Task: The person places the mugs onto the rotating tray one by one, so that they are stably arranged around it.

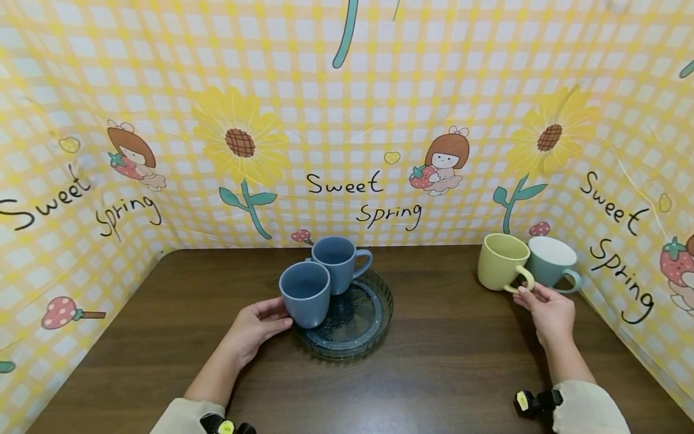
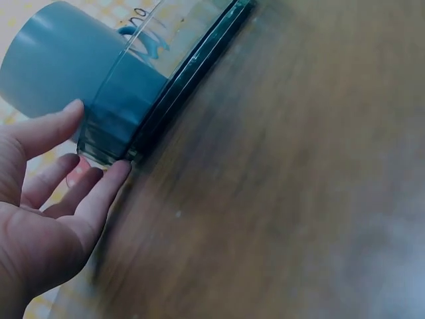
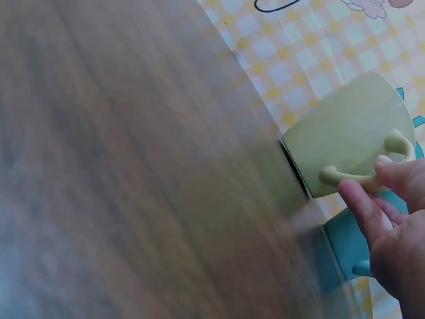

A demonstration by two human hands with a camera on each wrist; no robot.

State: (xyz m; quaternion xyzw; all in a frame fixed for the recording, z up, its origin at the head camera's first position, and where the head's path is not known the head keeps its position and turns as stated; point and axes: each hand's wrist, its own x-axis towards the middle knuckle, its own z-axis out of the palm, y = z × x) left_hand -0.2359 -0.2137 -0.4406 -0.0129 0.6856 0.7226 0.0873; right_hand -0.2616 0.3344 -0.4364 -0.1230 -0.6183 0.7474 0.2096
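Observation:
Two blue mugs, a front one [image 1: 305, 294] and one behind it [image 1: 334, 265], stand upright on the left of a round dark glass tray [image 1: 352, 346]. My left hand [image 1: 259, 330] is at the tray's left rim, beside the front mug. In the left wrist view its thumb and fingers [image 2: 109, 183] reach the rim, fairly straight and spread. On the far right my right hand [image 1: 552, 313] pinches the handle of a yellow-green mug [image 1: 499, 265] between thumb and fingers. The right wrist view shows that grip on the handle [image 3: 362, 178]. This mug stands upright.
A teal mug [image 1: 547, 265] with a white inside stands right behind the yellow-green one. The brown wooden table [image 1: 434, 374] meets a yellow checked cloth [image 1: 466, 223] at its back and sides.

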